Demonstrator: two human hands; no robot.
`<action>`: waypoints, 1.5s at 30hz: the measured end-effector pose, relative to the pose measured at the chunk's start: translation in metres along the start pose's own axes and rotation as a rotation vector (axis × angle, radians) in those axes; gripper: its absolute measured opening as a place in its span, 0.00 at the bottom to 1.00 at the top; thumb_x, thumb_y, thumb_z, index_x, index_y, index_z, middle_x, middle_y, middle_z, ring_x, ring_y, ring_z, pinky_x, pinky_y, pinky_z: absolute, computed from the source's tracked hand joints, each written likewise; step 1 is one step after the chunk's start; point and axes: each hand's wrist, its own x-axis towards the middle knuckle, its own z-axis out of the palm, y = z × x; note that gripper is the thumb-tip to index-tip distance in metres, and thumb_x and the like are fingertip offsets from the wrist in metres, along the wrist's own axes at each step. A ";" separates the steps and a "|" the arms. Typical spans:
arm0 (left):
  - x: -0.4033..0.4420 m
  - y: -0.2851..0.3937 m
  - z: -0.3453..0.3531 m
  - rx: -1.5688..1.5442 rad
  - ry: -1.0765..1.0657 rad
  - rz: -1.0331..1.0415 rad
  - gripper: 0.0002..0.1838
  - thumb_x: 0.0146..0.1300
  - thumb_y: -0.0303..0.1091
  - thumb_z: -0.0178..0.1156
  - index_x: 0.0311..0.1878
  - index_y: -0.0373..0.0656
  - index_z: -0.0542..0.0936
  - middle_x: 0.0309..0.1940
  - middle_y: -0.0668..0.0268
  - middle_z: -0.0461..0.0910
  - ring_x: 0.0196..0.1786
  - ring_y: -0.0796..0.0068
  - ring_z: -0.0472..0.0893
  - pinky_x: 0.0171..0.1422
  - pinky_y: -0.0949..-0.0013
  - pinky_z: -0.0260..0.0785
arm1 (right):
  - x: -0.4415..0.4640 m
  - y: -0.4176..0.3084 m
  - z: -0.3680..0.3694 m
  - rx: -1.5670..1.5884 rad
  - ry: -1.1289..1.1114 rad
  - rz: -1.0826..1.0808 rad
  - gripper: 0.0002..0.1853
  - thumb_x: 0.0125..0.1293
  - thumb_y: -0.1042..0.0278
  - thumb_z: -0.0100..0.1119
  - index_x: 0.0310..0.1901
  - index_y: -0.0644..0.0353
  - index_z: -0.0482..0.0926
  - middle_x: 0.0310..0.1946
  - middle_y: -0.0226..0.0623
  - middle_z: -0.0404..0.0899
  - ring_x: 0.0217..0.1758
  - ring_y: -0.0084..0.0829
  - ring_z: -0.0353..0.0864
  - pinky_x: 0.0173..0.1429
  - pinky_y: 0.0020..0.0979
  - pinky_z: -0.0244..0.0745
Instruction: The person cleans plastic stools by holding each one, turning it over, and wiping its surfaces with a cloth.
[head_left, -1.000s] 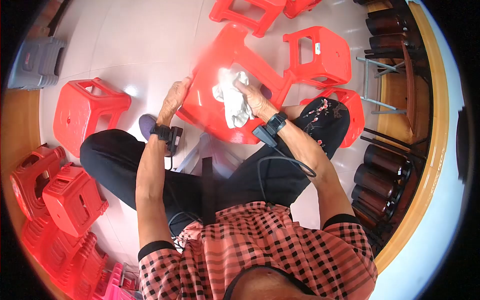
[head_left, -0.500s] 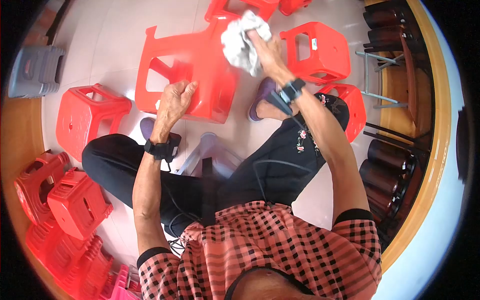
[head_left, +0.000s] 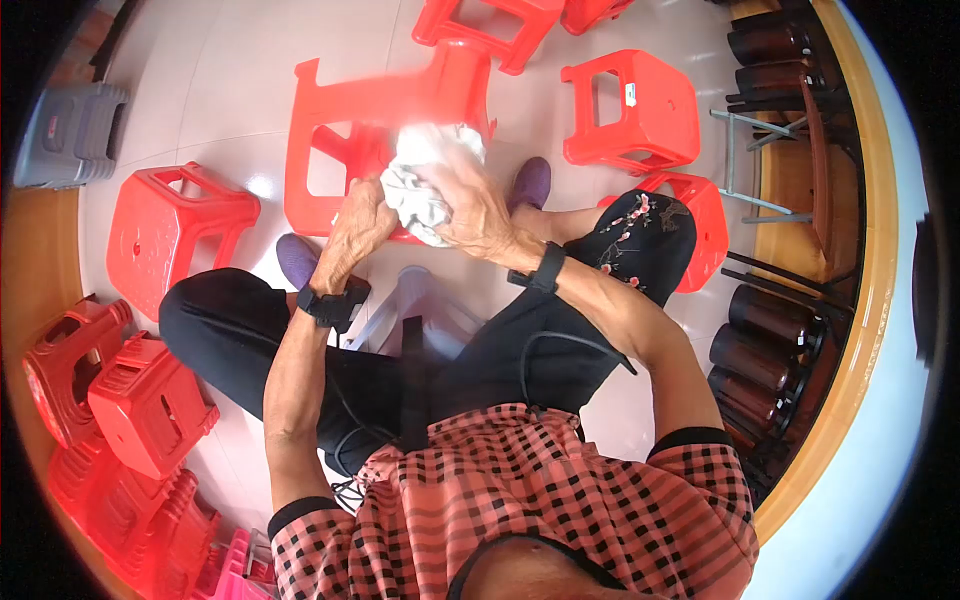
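Note:
A red plastic stool (head_left: pixel 335 105) is tilted on its side in front of me, its legs and side openings toward the left. My left hand (head_left: pixel 364 218) is closed on the stool's near edge. Bunched white cloth (head_left: pixel 415 200) lies against the stool's surface, held in my right hand (head_left: pixel 470 210), whose fingers are partly blurred and pressed into the cloth. The two hands are close together, with the cloth between them. The cloth and my hands hide part of the stool.
Red stools stand at the left (head_left: pixel 150 235), right (head_left: pixel 650 110) and top (head_left: pixel 500 25). More red stools (head_left: pixel 150 405) are piled at lower left. Grey stacked stools (head_left: pixel 70 135) are at far left. A folding chair (head_left: pixel 765 165) and dark cylinders (head_left: pixel 760 340) line the right.
The stool has turned from its earlier seat-up-facing pose onto its side. My right hand swung away to the upper right with the cloth, then came back down to the stool beside my left hand.

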 end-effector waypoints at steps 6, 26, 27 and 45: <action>-0.008 0.042 0.010 0.174 -0.073 0.193 0.13 0.56 0.36 0.55 0.26 0.33 0.75 0.24 0.43 0.75 0.32 0.43 0.75 0.41 0.48 0.66 | 0.031 0.076 -0.025 -0.218 0.137 0.087 0.22 0.45 0.73 0.65 0.47 0.58 0.77 0.43 0.48 0.71 0.47 0.51 0.74 0.49 0.47 0.73; -0.023 0.020 0.088 0.555 -0.475 0.393 0.12 0.62 0.40 0.58 0.30 0.41 0.80 0.21 0.52 0.78 0.33 0.50 0.80 0.46 0.50 0.69 | 0.051 0.076 -0.004 -0.116 -0.212 0.113 0.24 0.50 0.66 0.68 0.49 0.63 0.74 0.41 0.51 0.77 0.47 0.54 0.76 0.49 0.45 0.73; -0.029 0.017 0.091 0.475 -0.446 0.370 0.12 0.62 0.40 0.58 0.31 0.41 0.80 0.22 0.52 0.79 0.33 0.50 0.80 0.46 0.50 0.69 | 0.063 0.074 0.007 -0.155 -0.232 0.109 0.23 0.51 0.66 0.68 0.49 0.62 0.74 0.41 0.51 0.77 0.47 0.54 0.76 0.48 0.46 0.73; -0.066 -0.026 0.141 0.238 -0.655 0.190 0.16 0.64 0.44 0.56 0.26 0.41 0.79 0.20 0.52 0.78 0.28 0.51 0.81 0.37 0.51 0.73 | 0.050 0.001 0.096 -0.376 -0.542 -0.275 0.15 0.59 0.66 0.56 0.48 0.51 0.80 0.48 0.42 0.77 0.52 0.43 0.75 0.53 0.45 0.72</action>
